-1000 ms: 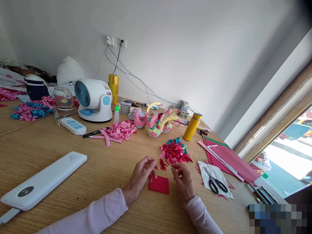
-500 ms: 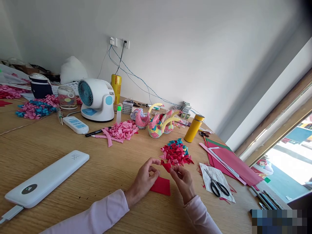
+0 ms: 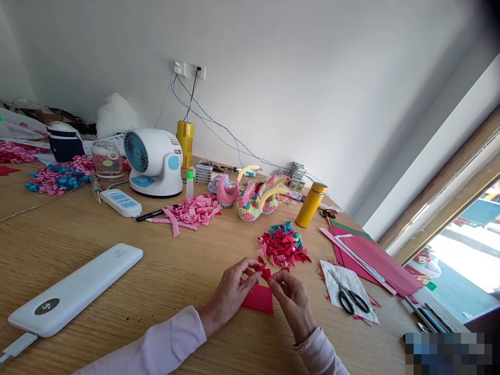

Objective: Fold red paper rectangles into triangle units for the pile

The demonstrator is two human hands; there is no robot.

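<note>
Red paper governs this step: the grips of the left hand (image 3: 230, 289) and right hand (image 3: 292, 298) now both pinch one small folded piece (image 3: 266, 273) (the left was spread beside it half a second ago), apparently steadying both sides. It is near the red square's (image 3: 259, 300) far edge. Counter (image 3: 172, 281) room spans power bank (image 3: 78, 289) to scissors (image 3: 342, 288); the triangle pile (image 3: 282, 247) bounds it ahead.

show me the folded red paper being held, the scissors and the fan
Folded red paper (image 3: 266, 274), head view: middle of its visible part
Scissors (image 3: 347, 290), head view: where blades meet handles
Fan (image 3: 156, 153), head view: white housing
</note>
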